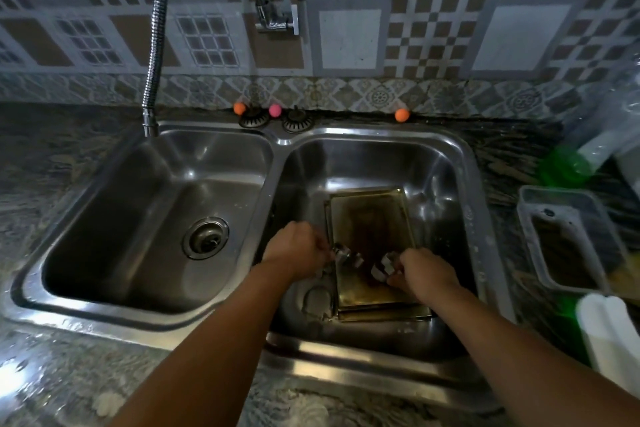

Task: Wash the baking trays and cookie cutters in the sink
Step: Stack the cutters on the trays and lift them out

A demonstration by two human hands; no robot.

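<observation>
A stained golden-brown baking tray (pixel 370 218) lies flat in the right basin of the steel double sink (pixel 277 142), apparently stacked on another tray whose edge shows at the front. My left hand (pixel 294 248) grips small metal cookie cutters (pixel 346 255) over the tray's left edge. My right hand (pixel 424 270) grips another metal cookie cutter (pixel 381 267) over the tray's front right part. One more cutter (pixel 317 300) lies on the basin floor left of the tray.
The left basin holds only its drain (pixel 206 237). A flexible hose spout (pixel 152 80) hangs over it; a wall tap (pixel 277 15) sits above. A plastic container (pixel 568 239), a green object (pixel 564 166) and a white bottle (pixel 609 340) stand on the right counter.
</observation>
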